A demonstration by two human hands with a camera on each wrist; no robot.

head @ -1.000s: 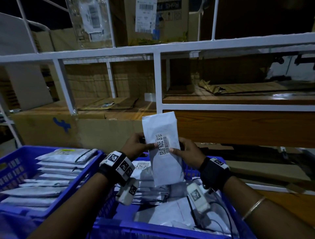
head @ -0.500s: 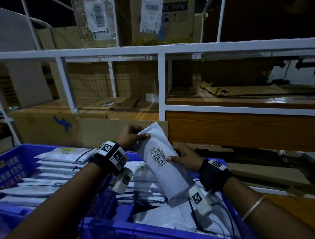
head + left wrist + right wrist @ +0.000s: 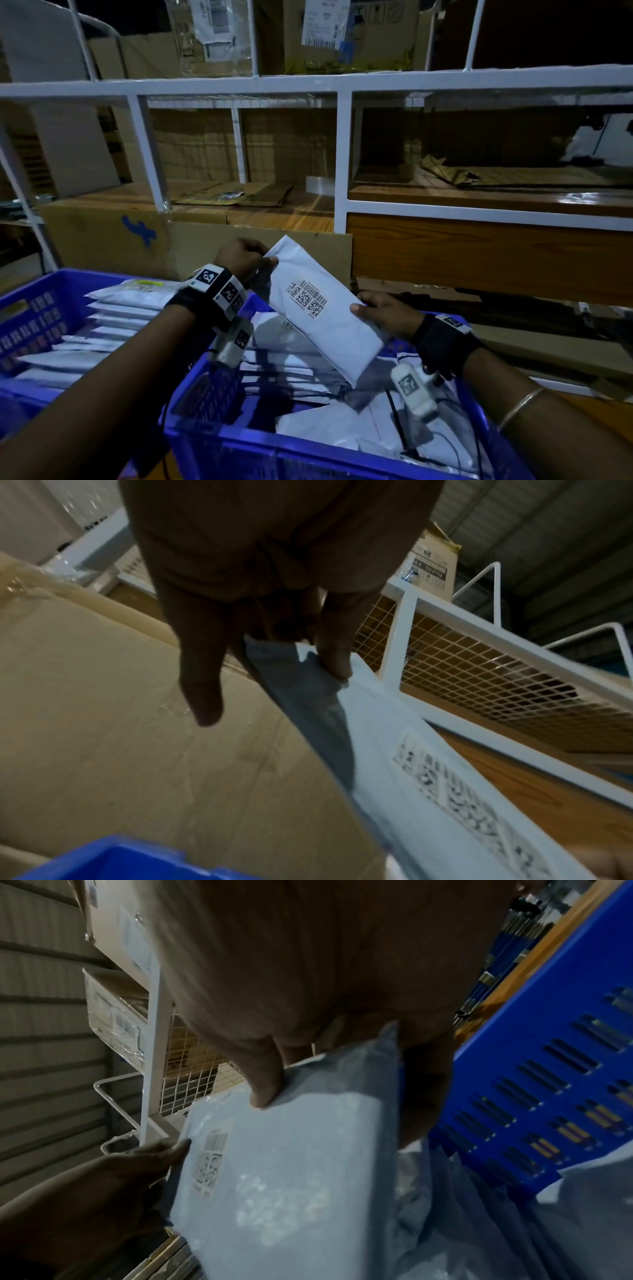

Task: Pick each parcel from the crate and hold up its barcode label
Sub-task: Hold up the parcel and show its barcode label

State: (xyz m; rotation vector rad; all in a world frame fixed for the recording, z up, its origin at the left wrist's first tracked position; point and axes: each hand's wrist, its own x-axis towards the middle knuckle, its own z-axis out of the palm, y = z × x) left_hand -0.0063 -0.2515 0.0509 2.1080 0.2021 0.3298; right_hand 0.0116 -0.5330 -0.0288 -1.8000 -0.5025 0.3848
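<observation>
Black wrist straps point(image 3: 442, 344) with white square-coded marker blocks point(image 3: 219, 287), dangling white camera pods point(image 3: 412, 389), thin gold bangle point(image 3: 520, 407).

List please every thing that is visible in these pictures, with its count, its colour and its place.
held parcel: one, white, tilted above the right crate, label facing up
label: one, black print, on the held parcel
right crate: one, blue, front centre, loose white parcels inside
left crate: one, blue, front left, white parcels stacked flat inside
rack: one, white metal frame with mesh, behind the crates
boxes: several, brown cardboard, on and beside the rack
bangle: one, gold, on the right forearm
wrist bands: two, black with white marker blocks, one on each wrist
left hand: pinches the parcel's upper corner
right hand: grips the parcel's right edge
</observation>
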